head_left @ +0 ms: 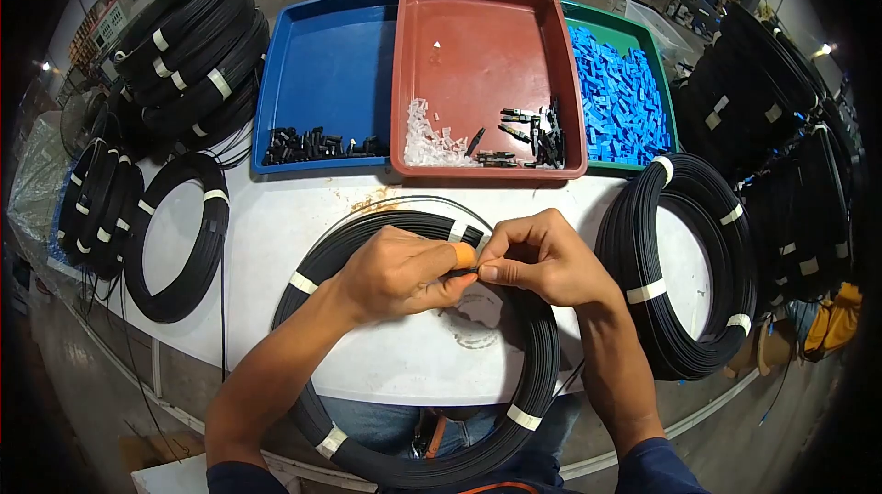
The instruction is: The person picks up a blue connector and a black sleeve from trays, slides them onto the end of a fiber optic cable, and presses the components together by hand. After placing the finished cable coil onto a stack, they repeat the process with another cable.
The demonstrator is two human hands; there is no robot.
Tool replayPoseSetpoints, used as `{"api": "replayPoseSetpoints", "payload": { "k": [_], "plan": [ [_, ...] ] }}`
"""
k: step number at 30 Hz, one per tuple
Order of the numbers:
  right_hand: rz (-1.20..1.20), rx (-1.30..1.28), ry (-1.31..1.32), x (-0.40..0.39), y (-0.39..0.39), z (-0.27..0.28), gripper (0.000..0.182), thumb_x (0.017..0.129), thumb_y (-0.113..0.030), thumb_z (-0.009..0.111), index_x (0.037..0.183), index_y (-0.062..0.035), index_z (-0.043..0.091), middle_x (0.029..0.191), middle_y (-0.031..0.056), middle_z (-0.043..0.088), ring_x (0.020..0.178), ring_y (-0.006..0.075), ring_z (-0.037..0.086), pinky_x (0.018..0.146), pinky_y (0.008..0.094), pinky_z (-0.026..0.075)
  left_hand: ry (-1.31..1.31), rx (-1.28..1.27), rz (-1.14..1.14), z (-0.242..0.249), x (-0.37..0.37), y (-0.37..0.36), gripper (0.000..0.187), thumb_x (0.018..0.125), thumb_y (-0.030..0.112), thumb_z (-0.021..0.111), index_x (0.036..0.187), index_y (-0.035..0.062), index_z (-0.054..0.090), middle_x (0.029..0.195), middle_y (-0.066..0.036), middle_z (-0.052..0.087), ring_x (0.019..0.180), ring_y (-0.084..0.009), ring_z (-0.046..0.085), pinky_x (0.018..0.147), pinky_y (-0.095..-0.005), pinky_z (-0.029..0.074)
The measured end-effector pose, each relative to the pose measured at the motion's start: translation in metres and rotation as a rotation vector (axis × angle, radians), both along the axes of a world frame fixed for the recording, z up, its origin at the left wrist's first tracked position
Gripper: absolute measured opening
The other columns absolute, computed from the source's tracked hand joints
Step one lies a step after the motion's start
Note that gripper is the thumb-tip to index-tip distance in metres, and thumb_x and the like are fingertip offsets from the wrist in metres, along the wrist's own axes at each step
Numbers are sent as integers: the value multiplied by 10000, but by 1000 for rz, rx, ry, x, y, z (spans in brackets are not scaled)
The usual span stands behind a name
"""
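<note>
My left hand [400, 273], with an orange covering on one finger, is closed in a pinch. Between the two hands a small black part [468, 271] shows, mostly covered by fingertips. My right hand [547, 260] meets it from the other side, thumb and forefinger pressed together at its end. Whether a cable end sits inside the part is hidden. Both hands are over a coil of black cable [540, 347], bound with white tape, which lies partly on the white table [413, 356] and overhangs its front edge toward my lap.
Across the back stand a blue tray [331, 71] with black parts, a red tray [482, 62] with clear and black pieces, and a green tray [672, 117] of blue pieces. Cable coils flank me: one at left [175, 287], a thick one at right [643, 264], with stacks beyond.
</note>
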State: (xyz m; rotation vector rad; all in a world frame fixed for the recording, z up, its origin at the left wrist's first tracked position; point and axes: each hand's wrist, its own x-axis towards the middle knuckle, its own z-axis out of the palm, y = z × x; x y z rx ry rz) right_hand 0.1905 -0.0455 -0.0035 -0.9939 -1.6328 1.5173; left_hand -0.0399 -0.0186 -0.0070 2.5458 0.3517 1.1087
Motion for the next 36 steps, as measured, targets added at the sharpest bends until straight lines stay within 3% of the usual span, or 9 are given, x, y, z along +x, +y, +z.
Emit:
{"api": "replayPoseSetpoints", "payload": {
  "k": [6, 9, 12, 15, 19, 21, 25, 27, 36],
  "plan": [
    [68, 7, -78, 4, 1, 5, 96, 891, -61, 749, 869, 27, 720, 728, 9, 669, 687, 68, 565, 635, 255, 465, -4, -89, -25, -1, 1, -5, 167, 812, 67, 782, 928, 2, 681, 632, -68, 620, 494, -200, 602, 462, -324, 459],
    [110, 54, -104, 5, 0, 12, 96, 871, -13, 748, 948, 31, 710, 807, 14, 675, 760, 77, 587, 698, 260, 488, -12, -122, -8, -1, 0, -1, 183, 824, 82, 785, 951, -8, 688, 631, -76, 624, 478, -200, 596, 459, -320, 454],
    [-27, 106, 130, 6, -2, 12, 349, 787, 120, 744, 1116, 39, 659, 989, 32, 672, 894, 89, 608, 830, 265, 528, -36, -158, 39, 6, -7, 1, 193, 833, 81, 788, 976, -18, 703, 712, -104, 691, 546, -211, 650, 505, -311, 490],
    [-76, 171, 157, 4, -1, 9, 318, 780, 140, 728, 1074, 26, 681, 984, 47, 685, 858, 97, 619, 813, 266, 545, -60, -299, 120, 8, -12, -2, 169, 848, 69, 781, 974, -20, 711, 864, -128, 750, 742, -223, 733, 659, -305, 567],
    [-96, 521, -88, -1, 0, 13, 224, 795, 57, 760, 1005, 0, 709, 962, 80, 691, 763, 128, 637, 678, 265, 523, -66, -364, 107, 2, -13, 1, 162, 864, 61, 767, 987, -26, 707, 862, -123, 751, 760, -203, 742, 665, -297, 574],
    [-98, 704, -176, -5, 0, 12, 191, 798, -24, 781, 974, -2, 711, 910, 95, 695, 691, 150, 638, 587, 276, 479, -70, -528, 97, 4, -11, 0, 151, 880, 37, 744, 1001, -41, 699, 868, -127, 752, 790, -197, 750, 683, -285, 587],
    [-157, 671, -190, -7, 0, 8, 167, 794, -11, 772, 948, -2, 709, 855, 97, 693, 657, 165, 633, 576, 291, 487, -83, -513, 70, 6, -9, -1, 150, 874, 10, 739, 999, -56, 687, 870, -137, 749, 797, -197, 754, 694, -278, 598],
    [-147, 700, -167, -9, 0, 7, 139, 793, -18, 775, 915, -2, 710, 801, 103, 688, 638, 187, 641, 564, 299, 487, -83, -385, 62, 6, -9, 1, 168, 853, 7, 758, 986, -61, 681, 866, -146, 745, 784, -206, 753, 698, -279, 606],
    [-216, 708, -196, -12, 0, 1, 102, 801, -25, 767, 890, -2, 721, 777, 115, 686, 629, 205, 651, 558, 303, 484, 8, -220, 152, 1, -14, 8, 133, 832, 30, 769, 925, -31, 696, 863, -140, 751, 756, -253, 751, 660, -313, 589]
  ]
}}
